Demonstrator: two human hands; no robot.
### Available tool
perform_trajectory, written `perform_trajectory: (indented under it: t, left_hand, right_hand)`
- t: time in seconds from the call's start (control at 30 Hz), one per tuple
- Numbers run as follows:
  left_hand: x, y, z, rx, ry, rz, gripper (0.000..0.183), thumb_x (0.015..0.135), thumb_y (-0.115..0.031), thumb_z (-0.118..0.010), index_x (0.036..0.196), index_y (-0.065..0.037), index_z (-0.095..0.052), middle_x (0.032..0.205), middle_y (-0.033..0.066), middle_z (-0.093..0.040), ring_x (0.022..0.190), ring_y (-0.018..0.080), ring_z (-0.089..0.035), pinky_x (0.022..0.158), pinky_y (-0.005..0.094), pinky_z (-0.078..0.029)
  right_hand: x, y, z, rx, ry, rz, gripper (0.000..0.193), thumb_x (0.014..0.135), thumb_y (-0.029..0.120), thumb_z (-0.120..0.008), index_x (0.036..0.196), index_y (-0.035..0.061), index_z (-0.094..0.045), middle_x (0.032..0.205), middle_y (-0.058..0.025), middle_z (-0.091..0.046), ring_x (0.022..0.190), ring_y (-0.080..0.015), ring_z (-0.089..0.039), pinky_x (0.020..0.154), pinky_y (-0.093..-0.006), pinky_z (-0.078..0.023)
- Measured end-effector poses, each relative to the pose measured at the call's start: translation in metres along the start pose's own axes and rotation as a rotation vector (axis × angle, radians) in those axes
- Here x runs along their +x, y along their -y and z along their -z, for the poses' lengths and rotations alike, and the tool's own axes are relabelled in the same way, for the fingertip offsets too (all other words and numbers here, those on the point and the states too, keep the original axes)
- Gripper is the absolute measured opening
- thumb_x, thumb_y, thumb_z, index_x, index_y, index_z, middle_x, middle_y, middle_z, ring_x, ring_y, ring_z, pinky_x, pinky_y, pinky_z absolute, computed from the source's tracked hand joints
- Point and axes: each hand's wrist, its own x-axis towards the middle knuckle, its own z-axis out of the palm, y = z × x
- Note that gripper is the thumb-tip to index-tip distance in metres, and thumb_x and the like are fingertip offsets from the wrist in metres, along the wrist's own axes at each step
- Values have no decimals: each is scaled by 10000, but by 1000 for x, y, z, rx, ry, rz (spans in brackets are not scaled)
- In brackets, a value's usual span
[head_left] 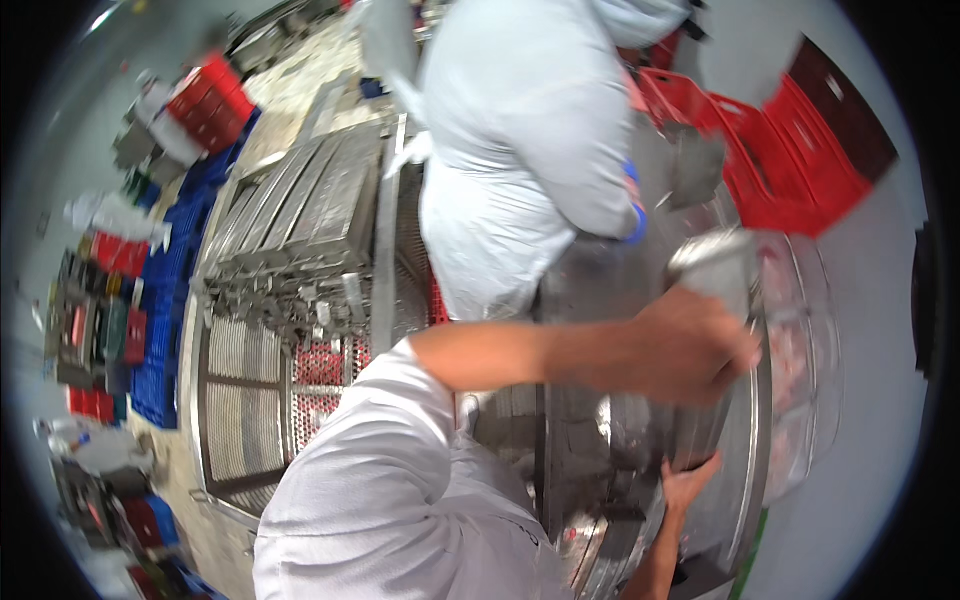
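Observation:
My left hand [690,345] reaches across the steel table with its fingers curled; it is blurred, and what lies inside the fingers is hidden. Just below it stands a long metal mould [695,430], partly covered by that hand. At the mould's near end my right hand [688,482] grips it, thumb and fingers on either side. Beyond my left hand is a shiny metal piece [712,258], also smeared; whether it joins the mould I cannot tell. More metal moulds [605,540] lie on the table near my body.
A co-worker in a pale gown [520,150] stands close ahead at the same table. Red crates [790,160] stand at the far right, above clear trays [790,370] with pinkish contents. To my left is a metal rack cart [290,240] loaded with moulds; blue crates [165,310] line the floor beyond.

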Motion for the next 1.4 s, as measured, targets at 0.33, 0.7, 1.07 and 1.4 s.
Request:
perform_trajectory:
  t: [0.33, 0.7, 1.07, 1.4]
  left_hand:
    - [-507, -78, 348, -475, -1427, 1147, 313, 935, -164, -536, 1007, 99, -689, 525, -30, -384, 446, 98, -334, 477, 285, -294]
    - [-777, -348, 468, 582, -2400, 220, 523, 1065, -388, -476, 1410, -1, -545, 1468, 181, -545, 1304, 373, -562, 1130, 544, -422]
    - [-815, -109, 667, 326, -2393, 428, 312, 1022, -166, -567, 1275, 13, -607, 612, -81, -229, 506, 53, -241, 478, 258, -274]
    - [-876, 167, 765, 1821, -1163, 1421, 342, 979, -294, -568, 891, -7, -732, 767, 175, -722, 651, 329, -681, 626, 464, -542]
  right_hand:
    - [-100, 421, -106, 247, 861, 873, 894, 500, 267, -895, 1262, -8, -518, 1104, -184, -572, 1060, -386, -553, 917, -479, -450]
    - [-336, 1044, -303, 480, 401, 2324, 887, 623, 270, -855, 1378, -6, -481, 1303, -197, -561, 1268, -360, -518, 1135, -566, -321]
    - [-331, 1138, -503, 133, 930, 1852, 849, 735, 345, -798, 1474, 142, -434, 1499, -148, -472, 1468, -363, -370, 1150, -673, -234]
    - [-121, 693, -349, 239, 1128, 1497, 931, 821, 347, -763, 1589, 124, -286, 1499, -225, -427, 1435, -373, -379, 1214, -568, -219]
